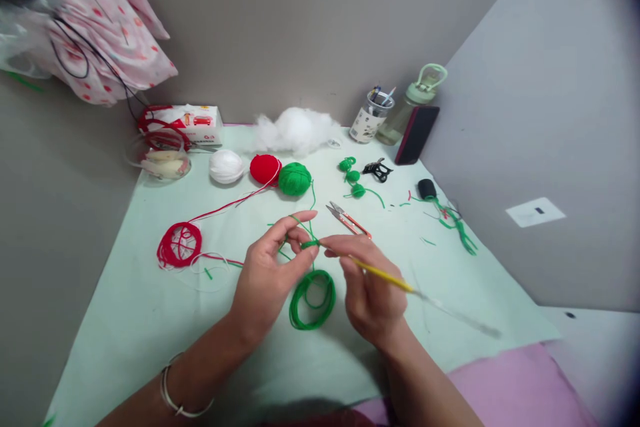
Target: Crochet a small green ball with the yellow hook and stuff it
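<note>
Pinched between the thumb and fingers of my left hand (273, 273) is a small piece of green crochet (310, 244), with green yarn looped over the raised index finger. My right hand (373, 287) grips a crochet hook (383, 273) by its yellow handle, and its tip meets the green piece. The hook's far end is blurred. Below my fingers lies a coil of green yarn (295, 312). A strand runs up from my left hand to the green yarn ball (295, 179). Thread snips (349, 219) with orange handles lie just beyond my right hand.
Red (264, 169) and white yarn balls (226, 167) sit beside the green one. Red yarn (180, 245) is coiled at left. Behind are white stuffing (297, 130), a pen holder (370, 119), a bottle (400, 119) and a phone (417, 135). Small green crocheted pieces (353, 176) lie right of centre.
</note>
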{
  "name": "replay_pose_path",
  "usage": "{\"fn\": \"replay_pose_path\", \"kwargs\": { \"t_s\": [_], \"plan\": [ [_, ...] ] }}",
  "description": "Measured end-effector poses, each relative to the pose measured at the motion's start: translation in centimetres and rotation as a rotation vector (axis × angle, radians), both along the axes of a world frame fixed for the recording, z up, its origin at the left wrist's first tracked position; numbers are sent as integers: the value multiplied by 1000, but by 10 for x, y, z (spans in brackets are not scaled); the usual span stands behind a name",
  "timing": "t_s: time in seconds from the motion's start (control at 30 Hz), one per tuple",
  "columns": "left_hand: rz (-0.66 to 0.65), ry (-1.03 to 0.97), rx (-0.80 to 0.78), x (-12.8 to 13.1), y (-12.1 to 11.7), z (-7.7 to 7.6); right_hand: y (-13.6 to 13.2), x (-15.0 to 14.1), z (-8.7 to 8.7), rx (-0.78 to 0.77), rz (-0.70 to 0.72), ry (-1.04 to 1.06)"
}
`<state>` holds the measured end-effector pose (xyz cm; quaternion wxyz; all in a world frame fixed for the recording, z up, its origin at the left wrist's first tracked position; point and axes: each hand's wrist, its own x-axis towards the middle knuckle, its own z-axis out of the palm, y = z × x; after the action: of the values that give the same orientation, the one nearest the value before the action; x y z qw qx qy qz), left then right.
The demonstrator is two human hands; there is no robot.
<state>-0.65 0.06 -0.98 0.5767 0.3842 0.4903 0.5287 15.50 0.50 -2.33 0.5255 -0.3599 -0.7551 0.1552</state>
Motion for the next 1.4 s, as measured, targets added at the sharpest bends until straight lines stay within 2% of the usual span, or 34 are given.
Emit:
{"fn": "replay_pose_path", "kwargs": {
  "t_s": [0.07,0.13,0.2,0.27,0.33,0.4,0.53,0.7,1.07,1.3,1.4],
  "plan": [
    [-2,-104,-51,3,0,-2,0,0,-5,171,-62,-156],
    [-85,-339,-182,3,1,-4,0,1,-8,243,-102,-212],
    [-156,-546,-296,1,4,-4,1,3,-7,169,-89,-115],
    [-156,-615,-313,-3,8,-3,3,4,-2,3,-51,111],
    [-158,-600,-278,-5,10,-1,5,3,2,-169,-2,339],
    [-201,-576,-247,-5,9,0,7,0,5,-286,81,439],
    [-252,-543,-215,-1,7,1,8,-5,4,-405,105,454],
    [-204,-460,-192,-1,6,1,7,-3,2,-488,116,536],
    [-141,-436,-228,-3,6,1,6,2,1,-470,65,591],
    [-131,-464,-206,-2,5,2,4,-3,2,-179,11,390],
    [-114,-470,-206,-2,5,3,2,-3,2,-165,25,393]
  ]
}}
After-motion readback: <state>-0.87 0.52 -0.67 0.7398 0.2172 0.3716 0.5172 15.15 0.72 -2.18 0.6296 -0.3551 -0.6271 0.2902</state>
